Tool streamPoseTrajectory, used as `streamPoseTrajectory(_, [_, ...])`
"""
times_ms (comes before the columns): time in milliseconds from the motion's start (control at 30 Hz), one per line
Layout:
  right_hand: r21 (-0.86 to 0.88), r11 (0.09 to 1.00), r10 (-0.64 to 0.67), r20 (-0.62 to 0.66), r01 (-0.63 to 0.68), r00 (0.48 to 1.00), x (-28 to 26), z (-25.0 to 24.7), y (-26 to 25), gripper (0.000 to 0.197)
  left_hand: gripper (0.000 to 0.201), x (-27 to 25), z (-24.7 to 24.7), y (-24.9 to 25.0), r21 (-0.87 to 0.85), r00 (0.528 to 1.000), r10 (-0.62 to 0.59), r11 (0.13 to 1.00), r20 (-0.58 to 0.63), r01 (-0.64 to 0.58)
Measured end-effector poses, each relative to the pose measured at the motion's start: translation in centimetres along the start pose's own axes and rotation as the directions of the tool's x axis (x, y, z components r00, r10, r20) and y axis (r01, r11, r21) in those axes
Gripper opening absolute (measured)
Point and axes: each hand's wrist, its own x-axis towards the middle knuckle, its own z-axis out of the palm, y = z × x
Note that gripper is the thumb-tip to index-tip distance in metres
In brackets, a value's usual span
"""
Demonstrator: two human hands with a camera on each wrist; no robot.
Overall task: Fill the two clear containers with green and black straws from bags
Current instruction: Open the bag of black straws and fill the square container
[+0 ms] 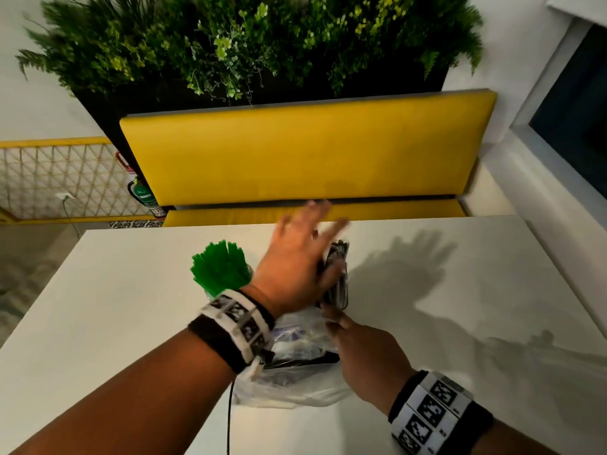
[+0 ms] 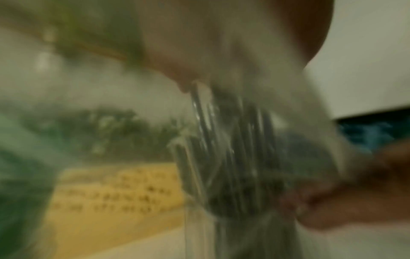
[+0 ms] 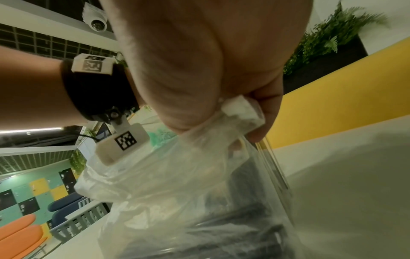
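A clear container packed with green straws (image 1: 219, 267) stands on the white table (image 1: 460, 323). Just right of it, a bunch of black straws (image 1: 338, 277) stands in the second clear container (image 3: 274, 166). My left hand (image 1: 308, 244) hovers over them with blurred, spread fingers, the palm and thumb against the bunch. In the blurred left wrist view the black straws (image 2: 233, 157) stand under the palm. My right hand (image 1: 335, 323) pinches the rim of a clear plastic bag (image 1: 295, 379) (image 3: 177, 175) that lies in front of the containers with dark straws inside.
A yellow padded bench (image 1: 305, 156) runs along the table's far edge, with a planter of greenery (image 1: 249, 44) behind it. A window frame (image 1: 558, 142) is on the right. The table's left edge (image 1: 46, 290) drops to the floor.
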Motion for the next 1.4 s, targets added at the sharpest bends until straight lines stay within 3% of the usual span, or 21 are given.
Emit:
streamPoseTrajectory(33, [-0.014,1.000,0.003,0.001,-0.003,1.000,0.0,0.0,-0.1,0.053,0.061,-0.1,1.1,0.5,0.111,0.986,0.059,0.991,0.157,-0.077])
streamPoseTrajectory(100, [-0.031,0.999,0.015,0.016,-0.015,1.000,0.1,0.1,0.0,0.058,0.056,-0.4,2.6,0.8,0.166,0.922,0.026,0.981,0.387,-0.097])
streamPoseTrajectory(167, [-0.043,0.999,0.009,0.023,-0.008,1.000,0.1,0.0,0.1,0.060,0.061,-0.4,2.0,0.7,0.095,0.919,0.016,0.994,0.395,-0.059])
streamPoseTrajectory(267, [-0.032,0.999,-0.010,0.051,0.012,0.999,0.0,-0.4,0.2,0.064,0.060,-0.6,-2.0,0.8,0.036,0.985,0.034,0.999,0.168,-0.040])
streamPoseTrajectory(333, [-0.037,0.998,-0.040,0.063,0.043,0.997,-0.3,-0.5,0.2,0.068,0.038,-1.9,-5.0,1.6,-0.020,0.988,0.117,0.993,-0.097,-0.120])
streamPoseTrajectory(367, [-0.039,0.997,-0.062,0.055,0.064,0.997,-0.5,-0.4,0.2,0.069,0.022,-2.9,-6.3,2.0,-0.068,0.974,0.162,0.982,-0.157,-0.174])
streamPoseTrajectory(400, [-0.028,0.997,-0.074,0.048,0.075,0.996,-0.6,-0.4,0.2,0.069,0.011,-4.3,-6.9,2.5,-0.157,0.975,0.188,0.966,-0.120,-0.205])
streamPoseTrajectory(467, [0.079,0.996,-0.051,0.021,0.050,0.998,-1.1,-0.5,0.1,0.062,0.016,-7.4,-6.2,3.6,-0.299,0.964,0.165,0.949,0.210,-0.098])
streamPoseTrajectory(500, [0.134,0.990,-0.041,0.006,0.039,0.999,-1.2,-0.5,0.0,0.059,0.027,-8.8,-4.9,4.0,-0.267,0.909,0.124,0.964,0.398,-0.014])
streamPoseTrajectory(567, [0.165,0.984,-0.069,0.005,0.068,0.998,-1.3,-0.3,-0.1,0.064,0.043,-11.1,-0.5,3.6,-0.186,0.803,0.038,0.978,0.595,0.091])
streamPoseTrajectory(633, [0.259,0.961,-0.111,0.031,0.099,0.993,-1.2,0.2,-0.3,0.072,0.037,-12.4,4.2,2.1,-0.120,0.725,-0.126,0.953,0.677,0.277])
streamPoseTrajectory(700, [0.346,0.929,-0.154,0.030,0.134,0.988,-1.3,0.5,-0.6,0.073,0.030,-12.9,7.0,1.4,-0.076,0.666,-0.223,0.918,0.712,0.389])
streamPoseTrajectory(833, [0.435,0.889,-0.150,-0.025,0.146,0.988,-2.1,0.2,-1.3,0.066,0.043,-13.3,8.6,2.4,0.017,0.612,-0.228,0.944,0.757,0.331])
streamPoseTrajectory(900, [0.417,0.899,-0.146,-0.008,0.136,0.989,-2.5,0.2,-1.3,0.063,0.055,-14.1,9.6,2.7,0.069,0.623,-0.269,0.943,0.735,0.326])
streamPoseTrajectory(1033, [0.251,0.967,-0.071,0.079,0.050,0.994,-2.7,0.9,-0.2,0.059,0.065,-15.4,10.2,2.6,-0.049,0.695,-0.177,0.955,0.697,0.293])
streamPoseTrajectory(1100, [0.189,0.982,0.009,0.103,-0.029,0.995,-2.8,1.0,0.2,0.045,0.043,-15.1,9.4,2.5,-0.112,0.716,-0.141,0.949,0.683,0.293])
streamPoseTrajectory(1133, [0.164,0.984,0.051,0.116,-0.070,0.992,-2.8,1.1,0.4,0.053,0.031,-14.9,8.6,2.6,-0.159,0.731,-0.116,0.942,0.673,0.296])
streamPoseTrajectory(1167, [0.151,0.984,0.075,0.122,-0.093,0.990,-2.7,1.4,0.7,0.065,0.029,-14.5,8.0,2.6,-0.198,0.771,-0.090,0.942,0.631,0.272])
streamPoseTrajectory(1233, [0.141,0.984,0.095,0.128,-0.112,0.987,-2.7,1.7,0.9,0.071,0.034,-13.7,5.5,3.0,-0.201,0.853,-0.035,0.966,0.521,0.163])
streamPoseTrajectory(1300, [0.140,0.985,0.082,0.137,-0.101,0.987,-2.6,1.7,0.9,0.066,0.031,-13.5,4.3,3.1,-0.183,0.872,-0.005,0.977,0.490,0.109])
streamPoseTrajectory(1400, [0.182,0.981,0.037,0.163,-0.067,0.986,-2.3,0.9,0.9,0.065,0.029,-13.7,3.8,3.1,-0.216,0.857,-0.002,0.967,0.515,0.132])
